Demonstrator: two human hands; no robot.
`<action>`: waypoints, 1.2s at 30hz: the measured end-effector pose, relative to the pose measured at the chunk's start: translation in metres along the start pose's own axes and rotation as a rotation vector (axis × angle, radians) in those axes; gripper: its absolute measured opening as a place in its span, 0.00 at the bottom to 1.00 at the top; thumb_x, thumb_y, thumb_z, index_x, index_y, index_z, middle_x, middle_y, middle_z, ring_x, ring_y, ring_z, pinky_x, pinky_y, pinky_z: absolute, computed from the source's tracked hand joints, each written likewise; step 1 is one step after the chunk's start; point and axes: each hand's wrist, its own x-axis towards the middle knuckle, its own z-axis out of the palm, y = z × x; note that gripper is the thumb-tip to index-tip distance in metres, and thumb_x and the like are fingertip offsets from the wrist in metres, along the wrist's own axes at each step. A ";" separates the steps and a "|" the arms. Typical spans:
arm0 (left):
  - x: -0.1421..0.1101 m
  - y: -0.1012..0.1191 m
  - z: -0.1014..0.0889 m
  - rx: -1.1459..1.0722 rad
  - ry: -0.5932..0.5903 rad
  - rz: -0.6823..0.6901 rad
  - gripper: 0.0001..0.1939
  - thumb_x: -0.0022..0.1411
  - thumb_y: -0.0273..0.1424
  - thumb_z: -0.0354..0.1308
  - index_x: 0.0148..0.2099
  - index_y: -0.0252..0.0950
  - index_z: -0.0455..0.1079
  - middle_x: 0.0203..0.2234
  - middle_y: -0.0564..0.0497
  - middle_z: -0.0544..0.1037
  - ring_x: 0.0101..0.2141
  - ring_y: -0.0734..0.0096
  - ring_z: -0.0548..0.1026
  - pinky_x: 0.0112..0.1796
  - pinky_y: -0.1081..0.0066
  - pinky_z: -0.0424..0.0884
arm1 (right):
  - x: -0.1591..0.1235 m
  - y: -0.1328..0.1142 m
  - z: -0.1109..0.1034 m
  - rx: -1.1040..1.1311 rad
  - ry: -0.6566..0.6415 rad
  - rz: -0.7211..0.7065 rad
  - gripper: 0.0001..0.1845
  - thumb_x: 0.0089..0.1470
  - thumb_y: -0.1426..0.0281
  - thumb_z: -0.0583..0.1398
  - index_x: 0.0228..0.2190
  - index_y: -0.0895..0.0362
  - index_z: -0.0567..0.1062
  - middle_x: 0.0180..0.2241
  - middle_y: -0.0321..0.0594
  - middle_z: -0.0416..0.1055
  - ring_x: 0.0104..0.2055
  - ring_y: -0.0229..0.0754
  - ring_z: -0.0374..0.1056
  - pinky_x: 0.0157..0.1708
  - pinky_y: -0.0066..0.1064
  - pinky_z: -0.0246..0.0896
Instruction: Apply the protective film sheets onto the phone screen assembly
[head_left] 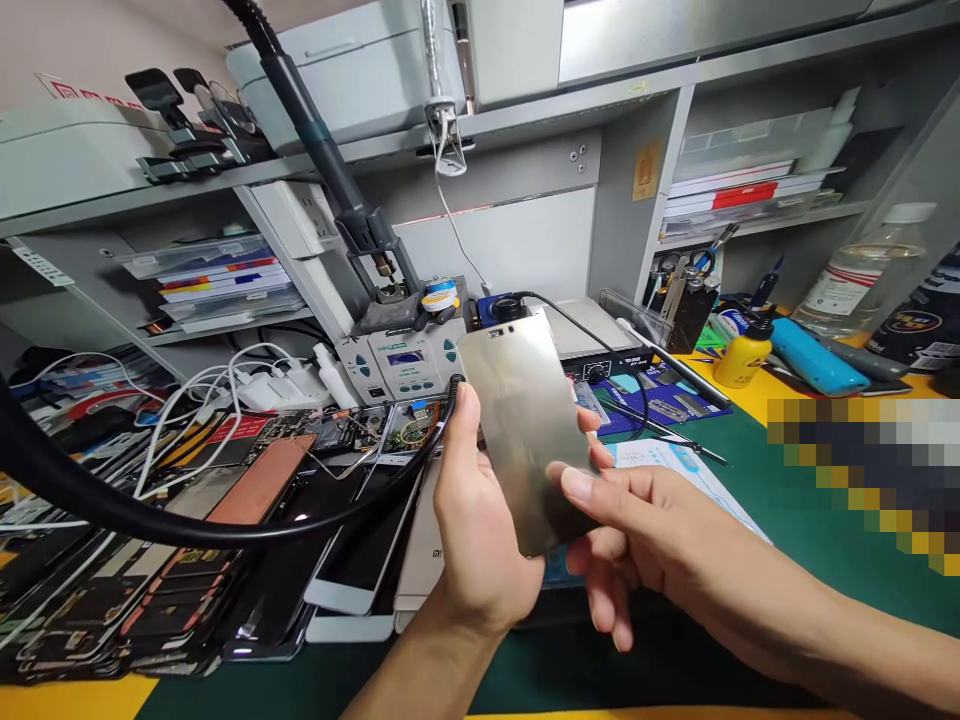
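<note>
A thin phone display panel is held up before me, tilted, its shiny grey-gold metallic back facing me and small cut-outs at its top edge. My left hand is closed around it, thumb along the left edge and fingertips showing at the right edge. At the lower right corner, my right hand pinches it, thumb on the metallic face. Its other fingers hang loosely curled below. The panel's far side is hidden. Beneath my left hand lies a gold phone back cover with an "mi" logo.
Several phone parts crowd the left bench. A black hose loops across in front of them. Behind stands a hot-air rework station. A yellow bottle and a large clear bottle stand right. The green mat covers the bench.
</note>
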 end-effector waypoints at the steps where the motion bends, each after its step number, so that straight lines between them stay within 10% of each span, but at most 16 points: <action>1: 0.000 0.000 0.001 0.005 -0.008 -0.006 0.36 0.68 0.55 0.41 0.42 0.30 0.78 0.31 0.40 0.80 0.30 0.57 0.79 0.31 0.62 0.78 | 0.000 0.000 0.000 -0.012 -0.004 0.014 0.31 0.53 0.44 0.66 0.25 0.61 0.75 0.23 0.42 0.76 0.20 0.37 0.71 0.20 0.27 0.68; 36: 0.000 0.006 -0.011 -0.031 -0.120 -0.025 0.36 0.69 0.55 0.40 0.45 0.29 0.77 0.33 0.39 0.80 0.30 0.55 0.79 0.24 0.64 0.76 | -0.005 -0.013 -0.004 -0.127 -0.030 -0.058 0.23 0.50 0.54 0.72 0.24 0.60 0.76 0.20 0.41 0.77 0.20 0.37 0.71 0.24 0.26 0.69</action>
